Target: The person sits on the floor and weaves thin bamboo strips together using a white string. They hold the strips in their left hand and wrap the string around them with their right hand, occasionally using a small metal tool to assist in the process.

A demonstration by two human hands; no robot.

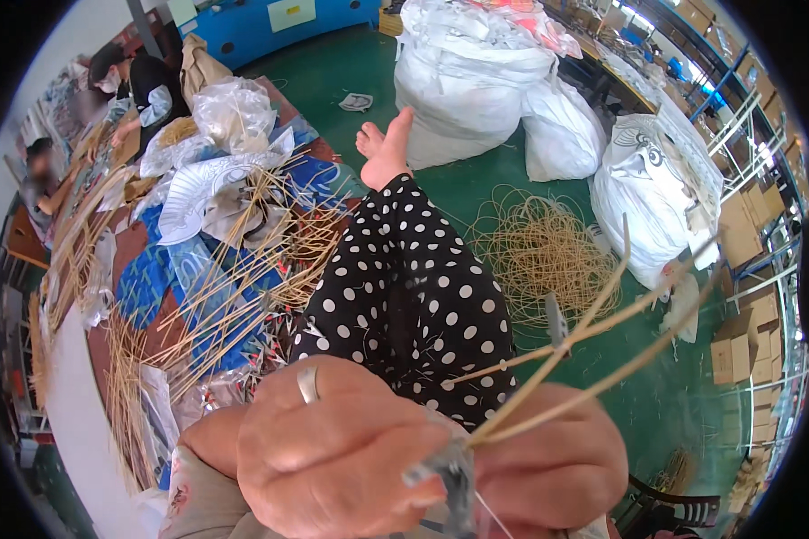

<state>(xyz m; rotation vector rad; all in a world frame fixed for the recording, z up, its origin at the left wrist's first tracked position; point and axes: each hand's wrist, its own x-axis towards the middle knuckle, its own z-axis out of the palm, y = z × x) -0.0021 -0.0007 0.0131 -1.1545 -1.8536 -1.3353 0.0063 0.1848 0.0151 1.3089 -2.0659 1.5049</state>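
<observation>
Close in front of me, both hands are closed and almost touch. My left hand, with a ring on one finger, pinches a crumpled dark grey strip; its exact kind is unclear. Beside it, my right hand is curled around the lower ends of thin bamboo sticks, which fan out to the upper right. A small grey clip-like piece sits across one stick. Below the strip hangs a thin pale thread. The fingertips of the right hand are partly hidden.
My legs in dotted trousers stretch ahead. To the left, bamboo sticks lie over blue cloth. A heap of coiled cane rests on the green floor, near large white sacks. Other people sit at the far left.
</observation>
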